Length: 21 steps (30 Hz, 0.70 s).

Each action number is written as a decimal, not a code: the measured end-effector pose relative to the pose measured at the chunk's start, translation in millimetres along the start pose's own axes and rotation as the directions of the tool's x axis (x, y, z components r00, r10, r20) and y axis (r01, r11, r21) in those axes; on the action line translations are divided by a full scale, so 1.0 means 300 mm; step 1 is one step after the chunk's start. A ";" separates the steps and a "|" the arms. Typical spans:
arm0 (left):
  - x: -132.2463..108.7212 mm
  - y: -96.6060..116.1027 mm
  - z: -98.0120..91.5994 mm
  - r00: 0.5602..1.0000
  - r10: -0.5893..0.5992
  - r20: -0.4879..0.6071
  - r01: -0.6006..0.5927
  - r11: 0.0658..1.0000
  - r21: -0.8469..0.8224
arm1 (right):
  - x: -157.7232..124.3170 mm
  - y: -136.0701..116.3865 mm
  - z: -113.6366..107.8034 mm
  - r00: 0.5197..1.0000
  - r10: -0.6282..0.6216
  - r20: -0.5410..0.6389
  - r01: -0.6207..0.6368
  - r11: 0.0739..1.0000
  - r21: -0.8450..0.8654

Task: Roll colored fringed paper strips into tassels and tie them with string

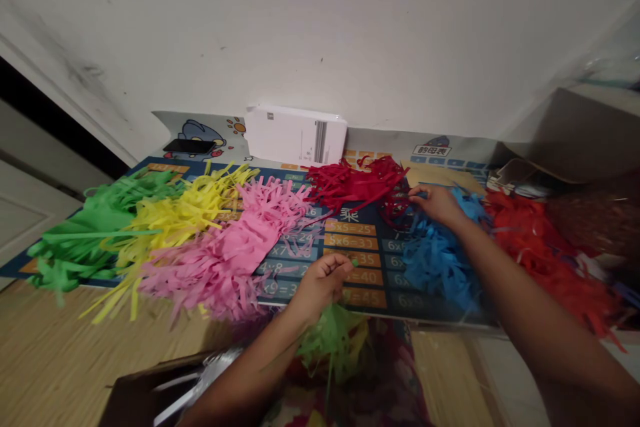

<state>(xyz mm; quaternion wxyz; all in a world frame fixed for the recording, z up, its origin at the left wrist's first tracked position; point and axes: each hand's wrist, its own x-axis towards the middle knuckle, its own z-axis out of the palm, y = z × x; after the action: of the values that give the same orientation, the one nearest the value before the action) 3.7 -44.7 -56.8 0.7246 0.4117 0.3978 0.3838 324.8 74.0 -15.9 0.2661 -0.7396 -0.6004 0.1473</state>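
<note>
My left hand [326, 283] is closed over the table's front edge, fingers curled, with a bit of green at the fingertips. Just below it hangs a light green paper tassel [336, 339], apparently from that pinch. Further back, my right hand [436, 205] has its fingertips pinched at the right end of a dark red paper tassel [350, 185], whose strips there are blurred. Under my right wrist lies a blue paper tassel [443, 257]. Pink [253, 230], yellow [190, 207] and green [95, 227] fringed tassels spread out to the left.
A times-table sheet [350, 240] covers the table. At the wall stands a white box [295, 133], with a black phone [190, 147] to its left. Orange-red fringe [545, 253] and a cardboard box [590, 127] are at right. An open carton [145, 390] sits below left.
</note>
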 end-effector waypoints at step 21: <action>-0.051 0.051 -0.008 0.888 0.460 0.016 -0.384 0.721 0.576 | -0.669 -0.276 0.322 0.992 0.088 0.092 -0.120 0.425 0.897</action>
<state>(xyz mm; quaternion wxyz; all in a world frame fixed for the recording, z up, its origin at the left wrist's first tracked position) -7.9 -51.8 -40.0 0.4359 0.6611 0.4341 0.4294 158.7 -87.7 -67.9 0.6001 -0.5173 -0.3868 0.4719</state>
